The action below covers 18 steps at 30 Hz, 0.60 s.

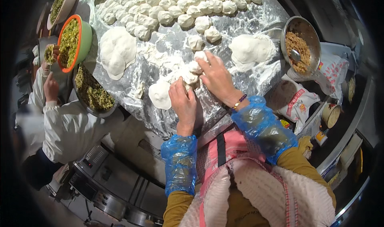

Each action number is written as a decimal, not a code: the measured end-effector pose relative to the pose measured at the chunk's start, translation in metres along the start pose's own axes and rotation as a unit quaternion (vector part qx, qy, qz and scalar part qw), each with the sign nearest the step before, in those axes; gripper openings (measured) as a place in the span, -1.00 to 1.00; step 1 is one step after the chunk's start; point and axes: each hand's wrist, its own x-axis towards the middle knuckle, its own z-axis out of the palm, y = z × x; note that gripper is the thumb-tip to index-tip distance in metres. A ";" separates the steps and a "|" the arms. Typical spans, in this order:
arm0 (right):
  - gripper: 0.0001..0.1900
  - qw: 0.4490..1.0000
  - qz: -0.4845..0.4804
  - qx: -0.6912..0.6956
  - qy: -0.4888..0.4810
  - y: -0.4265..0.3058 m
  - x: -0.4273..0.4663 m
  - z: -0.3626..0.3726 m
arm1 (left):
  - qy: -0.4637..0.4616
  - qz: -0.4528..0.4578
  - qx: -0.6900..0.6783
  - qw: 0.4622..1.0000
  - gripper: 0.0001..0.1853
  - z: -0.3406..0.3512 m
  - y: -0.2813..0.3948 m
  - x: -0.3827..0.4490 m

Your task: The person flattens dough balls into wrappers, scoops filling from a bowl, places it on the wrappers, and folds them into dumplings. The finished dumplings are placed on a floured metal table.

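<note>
My left hand (183,102) is low over the floured metal table, its fingertips against a small dough lump (189,77). Just left of it lies a small flat dough round (160,95). My right hand (220,80) curls its fingers and thumb around a dough ball (195,67); another ball (200,56) sits under its fingertips. Its palm side is hidden. Beyond the fingers, separate dough balls (195,42) lead toward rows of many more (168,5). Larger flattened dough sheets lie at left (117,51) and right (252,50).
Along the left edge are a green bowl (85,41) of chopped filling and a dark bowl (94,92) of greens. A co-worker's hand (51,87) is beside them. At right, a steel bowl (316,47) holds brownish filling with a spoon (295,55), near printed bags (295,99).
</note>
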 end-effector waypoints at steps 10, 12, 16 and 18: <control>-0.69 0.988 -0.141 -0.032 -0.050 -0.016 -0.160 0.018 | 0.002 0.032 0.011 0.999 -0.51 0.008 -0.020 -0.038; -0.74 0.984 -0.164 -0.059 -0.034 -0.007 -0.161 0.030 | -0.009 0.050 -0.004 0.999 -0.55 0.012 -0.027 -0.045; -0.78 0.981 -0.156 -0.109 0.017 0.010 -0.154 0.027 | -0.095 0.126 -0.016 0.987 -0.56 -0.005 -0.040 -0.083; -0.75 0.982 -0.139 -0.125 0.023 0.020 -0.155 0.019 | -0.076 0.168 0.005 0.983 -0.53 -0.009 -0.039 -0.083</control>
